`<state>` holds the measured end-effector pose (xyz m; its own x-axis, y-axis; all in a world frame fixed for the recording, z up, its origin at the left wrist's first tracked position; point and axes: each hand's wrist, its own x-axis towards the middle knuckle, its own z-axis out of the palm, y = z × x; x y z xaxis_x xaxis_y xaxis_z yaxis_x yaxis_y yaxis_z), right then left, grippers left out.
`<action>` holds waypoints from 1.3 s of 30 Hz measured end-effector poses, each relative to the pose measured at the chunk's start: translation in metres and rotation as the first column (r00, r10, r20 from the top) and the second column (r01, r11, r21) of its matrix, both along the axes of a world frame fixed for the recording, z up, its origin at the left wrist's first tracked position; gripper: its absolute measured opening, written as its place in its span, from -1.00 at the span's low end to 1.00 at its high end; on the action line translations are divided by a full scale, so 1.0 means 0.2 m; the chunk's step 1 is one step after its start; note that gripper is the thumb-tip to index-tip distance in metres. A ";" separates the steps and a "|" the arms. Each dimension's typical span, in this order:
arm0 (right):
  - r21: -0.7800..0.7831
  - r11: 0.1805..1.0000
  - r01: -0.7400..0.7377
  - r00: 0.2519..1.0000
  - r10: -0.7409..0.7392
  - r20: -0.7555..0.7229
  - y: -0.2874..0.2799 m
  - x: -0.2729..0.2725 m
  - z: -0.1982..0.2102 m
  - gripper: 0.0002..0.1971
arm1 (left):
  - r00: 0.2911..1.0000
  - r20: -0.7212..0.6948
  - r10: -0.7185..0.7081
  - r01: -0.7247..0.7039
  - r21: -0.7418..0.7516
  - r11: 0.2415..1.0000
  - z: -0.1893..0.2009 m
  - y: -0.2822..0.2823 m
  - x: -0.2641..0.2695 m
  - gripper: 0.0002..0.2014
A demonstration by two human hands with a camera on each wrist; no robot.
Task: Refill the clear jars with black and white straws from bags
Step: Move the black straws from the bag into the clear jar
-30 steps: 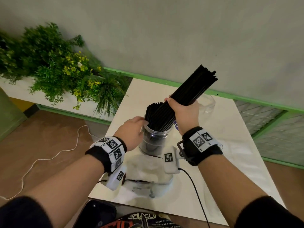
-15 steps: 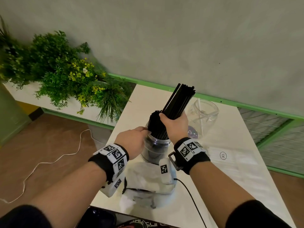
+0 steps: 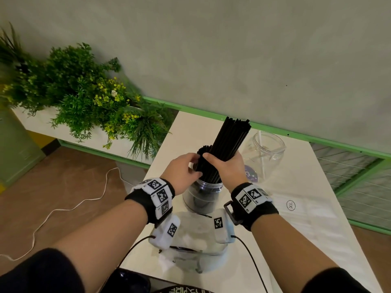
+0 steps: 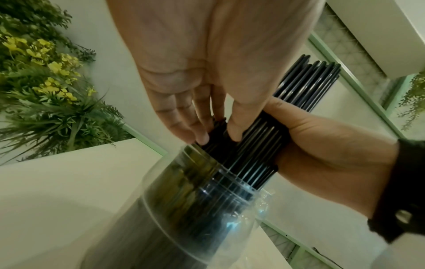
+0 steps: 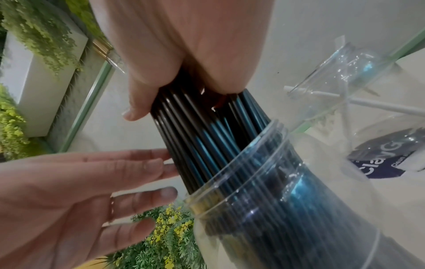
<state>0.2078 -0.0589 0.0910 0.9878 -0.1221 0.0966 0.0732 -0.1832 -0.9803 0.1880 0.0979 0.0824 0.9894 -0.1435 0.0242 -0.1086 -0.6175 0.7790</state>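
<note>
A clear jar (image 3: 201, 197) part-filled with black straws stands mid-table. My right hand (image 3: 224, 166) grips a thick bundle of black straws (image 3: 231, 136), leaning to the right, its lower ends inside the jar mouth (image 5: 241, 163). The right wrist view shows the fingers (image 5: 135, 107) wrapped round the bundle (image 5: 195, 127). My left hand (image 3: 184, 168) is at the jar's left, and its straight fingers (image 5: 151, 163) press against the straws standing in the jar (image 4: 218, 138). A second clear jar (image 3: 267, 149) stands behind to the right with a white straw (image 5: 379, 105) inside.
A crumpled clear plastic bag (image 3: 196, 240) lies at the table's (image 3: 211, 127) near edge under my wrists. A flat bag marked XL (image 3: 291, 205) lies to the right. Green plants (image 3: 84, 98) fill a planter on the left. A grey wall rises behind.
My right hand has lowered the straw bundle into the jar and brought it more upright. My left hand has risen from the jar's side to the straws at its mouth.
</note>
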 end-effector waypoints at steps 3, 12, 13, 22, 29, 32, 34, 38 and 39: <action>0.005 0.999 -0.034 0.999 0.034 0.010 0.00 0.00 0.01 -0.59 | 0.999 0.012 0.039 -0.039 -0.019 0.999 0.02 -0.04 0.03 -0.52; -0.106 0.985 -0.138 0.988 0.144 0.056 -0.05 -0.01 0.05 -0.87 | 0.998 0.048 0.052 -0.048 -0.070 0.996 0.05 -0.02 0.07 -0.73; -0.121 0.984 -0.133 0.988 0.142 0.068 -0.05 0.00 0.05 -0.87 | 0.998 0.049 0.040 -0.037 -0.065 0.997 0.06 -0.02 0.07 -0.71; -0.331 0.937 -0.111 0.977 0.164 0.137 -0.07 0.02 0.11 -0.54 | 1.000 -0.005 0.006 -0.006 -0.058 0.998 0.07 0.01 0.11 -0.63; -0.447 0.871 -0.202 0.971 0.238 0.025 -0.13 0.03 0.18 -0.57 | 0.999 0.050 -0.016 0.020 -0.063 0.998 0.11 0.01 0.10 -0.53; -0.433 0.851 -0.297 0.955 0.274 -0.116 -0.16 0.03 0.19 -0.63 | 0.996 0.077 -0.041 0.046 -0.067 0.997 0.14 0.00 0.09 -0.48; -0.444 0.840 -0.310 0.951 0.273 -0.147 -0.17 0.03 0.18 -0.67 | 0.993 0.090 -0.071 0.074 -0.038 0.997 0.15 -0.01 0.09 -0.46; -0.568 0.786 -0.243 0.964 0.259 -0.054 -0.17 0.00 0.17 -0.70 | 0.995 0.089 -0.051 0.055 -0.053 0.997 0.16 -0.02 0.09 -0.52; -0.559 0.803 -0.207 0.970 0.242 -0.012 -0.17 0.00 0.17 -0.69 | 0.996 0.087 -0.033 0.038 -0.057 0.998 0.15 -0.02 0.09 -0.55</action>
<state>0.2068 -0.0929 0.1254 0.9715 0.1936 0.1365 0.2322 -0.6634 -0.7113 0.2059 0.0942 0.1133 0.9775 -0.1745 0.1187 -0.1982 -0.5658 0.8004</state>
